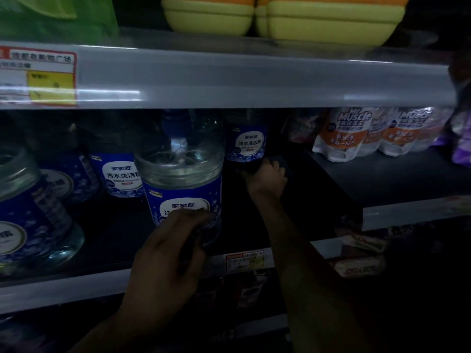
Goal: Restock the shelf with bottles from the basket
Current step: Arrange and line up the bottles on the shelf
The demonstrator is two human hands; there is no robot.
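Several clear bottles with blue labels stand on a dim middle shelf (331, 171). My left hand (168, 253) grips the lower part of a large front bottle (182, 174) that stands near the shelf's front edge. My right hand (266, 177) reaches deep into the shelf and grips the base of a smaller blue-labelled bottle (246, 142) at the back. Another bottle (30, 215) stands at the far left and one more (119, 174) sits behind it. The basket is out of sight.
White and orange refill pouches (356, 133) stand at the right of the shelf. The grey rail (229, 80) of the shelf above hangs close overhead, with yellow-green tubs (280, 19) on it. A price tag (244, 261) marks the front edge. Packets (359, 253) lie lower right.
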